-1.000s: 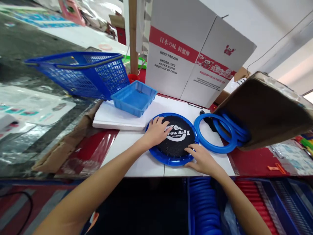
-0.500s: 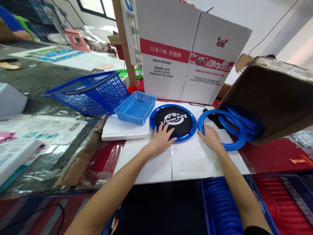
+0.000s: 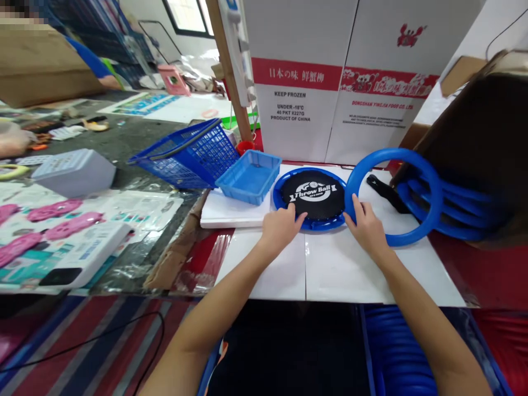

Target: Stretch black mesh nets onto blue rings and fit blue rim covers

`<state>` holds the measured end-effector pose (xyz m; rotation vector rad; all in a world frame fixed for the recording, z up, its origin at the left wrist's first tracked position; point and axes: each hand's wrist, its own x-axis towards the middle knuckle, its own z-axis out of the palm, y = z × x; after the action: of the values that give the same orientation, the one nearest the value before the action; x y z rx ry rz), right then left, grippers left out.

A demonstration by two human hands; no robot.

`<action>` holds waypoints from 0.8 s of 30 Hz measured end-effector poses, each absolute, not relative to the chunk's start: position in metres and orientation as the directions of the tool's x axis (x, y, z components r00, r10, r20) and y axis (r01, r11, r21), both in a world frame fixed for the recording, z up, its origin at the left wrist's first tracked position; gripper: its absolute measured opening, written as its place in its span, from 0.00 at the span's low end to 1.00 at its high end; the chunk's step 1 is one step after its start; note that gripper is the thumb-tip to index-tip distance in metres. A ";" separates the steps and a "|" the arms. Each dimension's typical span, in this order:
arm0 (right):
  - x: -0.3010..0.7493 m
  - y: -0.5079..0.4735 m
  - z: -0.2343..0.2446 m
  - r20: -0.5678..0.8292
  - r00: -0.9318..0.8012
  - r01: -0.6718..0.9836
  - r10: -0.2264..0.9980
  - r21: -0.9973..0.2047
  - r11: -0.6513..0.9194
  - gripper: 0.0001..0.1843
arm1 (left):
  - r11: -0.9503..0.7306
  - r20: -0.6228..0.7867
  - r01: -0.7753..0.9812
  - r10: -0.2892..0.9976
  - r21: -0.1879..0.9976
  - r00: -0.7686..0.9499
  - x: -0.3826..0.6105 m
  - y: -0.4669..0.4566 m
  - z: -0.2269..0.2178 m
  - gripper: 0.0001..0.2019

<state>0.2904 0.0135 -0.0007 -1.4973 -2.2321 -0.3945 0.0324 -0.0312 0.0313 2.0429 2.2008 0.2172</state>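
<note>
A round throw-ball disc [image 3: 315, 192] with black fabric, white "Throw Ball" lettering and a blue rim lies on white board. My left hand [image 3: 282, 226] is at its near left edge, fingers bent over the rim and thumb out across the black fabric. Closed on the left side of a plain blue ring [image 3: 435, 192], my right hand [image 3: 367, 225] keeps it tilted up beside the disc. Behind that ring lies a black strip-like thing [image 3: 388, 193], partly seen. Several more blue rings [image 3: 466, 217] lie at the mouth of a tipped carton.
A light blue tray [image 3: 249, 176] rests on a white slab, beside a tilted blue basket [image 3: 187, 157]. The carton [image 3: 478, 121] stands at right; a tall white printed box [image 3: 297, 132] closes off the back. Blue rings [image 3: 398, 352] fill a bin below the table edge.
My right hand has raised the blue ring from lying low to a steeper tilt. My left hand's fingers have gone from spread on the disc to bent at its edge. The view has shifted.
</note>
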 end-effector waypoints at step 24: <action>0.278 0.012 -0.003 0.516 -0.543 0.542 0.663 -0.388 0.746 0.25 | 0.183 -0.174 -0.576 0.982 0.797 0.071 0.032 -0.007 -0.001 0.36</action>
<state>0.2781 0.0124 -0.0027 -0.9010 -2.2831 0.2384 0.0324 -0.0070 -0.0013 0.6253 0.8210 1.2931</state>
